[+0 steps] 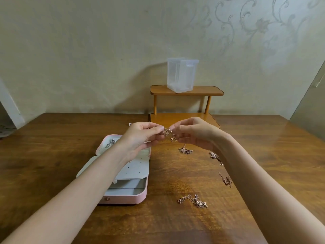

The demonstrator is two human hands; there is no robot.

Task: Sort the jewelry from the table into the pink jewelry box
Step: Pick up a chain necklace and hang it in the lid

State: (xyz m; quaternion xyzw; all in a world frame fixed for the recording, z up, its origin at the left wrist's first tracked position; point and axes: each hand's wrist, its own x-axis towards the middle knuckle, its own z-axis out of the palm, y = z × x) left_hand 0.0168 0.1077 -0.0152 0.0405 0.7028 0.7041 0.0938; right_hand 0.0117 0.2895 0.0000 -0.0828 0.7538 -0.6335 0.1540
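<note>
Left forearm hides part of the open pink jewelry box [123, 199]. Left hand [140, 138] and right hand [191, 132] pinch a rose-gold chain [169, 135] between fingertips, clasp dangling above the table [52, 147].

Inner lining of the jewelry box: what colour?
Pale grey-white, inside the pink jewelry box; shows in the head view.

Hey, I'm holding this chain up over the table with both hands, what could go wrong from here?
1. The chain is only pinched between your left hand and right hand; its clasp dangles, so it might slip onto the table.
2. Your right forearm hovers over the loose necklaces; lowering it could sweep or tangle them.
3. Your left arm crosses the open pink jewelry box and might nudge it.
</note>
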